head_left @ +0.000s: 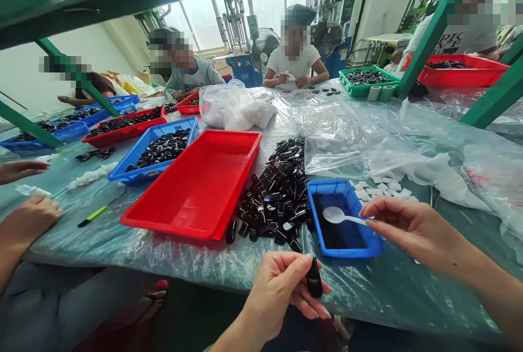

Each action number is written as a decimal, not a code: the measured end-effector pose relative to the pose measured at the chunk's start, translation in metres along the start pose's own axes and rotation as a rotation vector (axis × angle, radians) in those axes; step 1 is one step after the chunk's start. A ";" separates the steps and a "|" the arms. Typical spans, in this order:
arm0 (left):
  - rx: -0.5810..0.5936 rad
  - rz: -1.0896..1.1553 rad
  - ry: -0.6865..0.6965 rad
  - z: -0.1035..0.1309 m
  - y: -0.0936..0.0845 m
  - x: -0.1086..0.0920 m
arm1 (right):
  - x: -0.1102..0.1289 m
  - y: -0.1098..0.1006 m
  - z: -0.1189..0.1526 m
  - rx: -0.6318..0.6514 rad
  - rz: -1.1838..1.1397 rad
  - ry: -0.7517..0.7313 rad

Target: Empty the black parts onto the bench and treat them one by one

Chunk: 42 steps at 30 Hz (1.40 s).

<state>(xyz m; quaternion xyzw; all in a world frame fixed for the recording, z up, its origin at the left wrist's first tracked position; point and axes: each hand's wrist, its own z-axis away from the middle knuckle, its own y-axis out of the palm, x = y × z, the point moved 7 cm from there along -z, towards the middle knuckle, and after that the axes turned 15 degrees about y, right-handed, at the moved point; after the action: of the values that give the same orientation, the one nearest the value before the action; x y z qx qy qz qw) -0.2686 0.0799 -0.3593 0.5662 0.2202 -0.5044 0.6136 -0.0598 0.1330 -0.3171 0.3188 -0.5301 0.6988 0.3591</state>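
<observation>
Between the thumb and fingers of my left hand (281,286) is a glossy black plastic piece (314,278), held in front of the table's near edge. My right hand (412,226) pinches the handle of a white plastic spoon (335,216), whose bowl hangs over a small blue tray (371,247). The tray's floor looks dark; whether liquid lies in it I cannot tell. A heap of the same black pieces (278,194) spreads just left of the tray. Behind my right fingers lie several small white pieces (384,187).
A large red tray (196,188) stands left of the heap, beside a blue tray of black pieces (159,150). Clear plastic bags (335,128) lie farther back. A co-worker's hands (28,221) are at the left edge; other people sit opposite. Green posts (433,30) frame the table.
</observation>
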 end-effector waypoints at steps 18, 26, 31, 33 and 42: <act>0.004 -0.075 -0.060 -0.006 0.019 -0.004 | 0.003 0.008 0.059 -0.118 0.233 -0.233; 0.008 -0.089 0.083 -0.018 0.024 -0.032 | -0.053 -0.077 0.044 -0.572 0.283 0.023; 0.017 -0.071 0.111 -0.018 0.028 -0.040 | -0.084 -0.098 -0.001 -0.483 0.506 -0.085; 0.011 -0.078 0.108 -0.017 0.028 -0.040 | -0.091 -0.097 -0.014 -0.417 0.567 -0.143; 0.032 -0.076 0.109 -0.014 0.022 -0.038 | -0.101 -0.101 -0.020 -0.274 0.745 -0.250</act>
<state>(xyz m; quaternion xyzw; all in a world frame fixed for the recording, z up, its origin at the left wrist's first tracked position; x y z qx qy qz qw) -0.2599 0.1039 -0.3205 0.5938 0.2667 -0.4992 0.5719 0.0778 0.1544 -0.3537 0.1368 -0.7369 0.6599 0.0535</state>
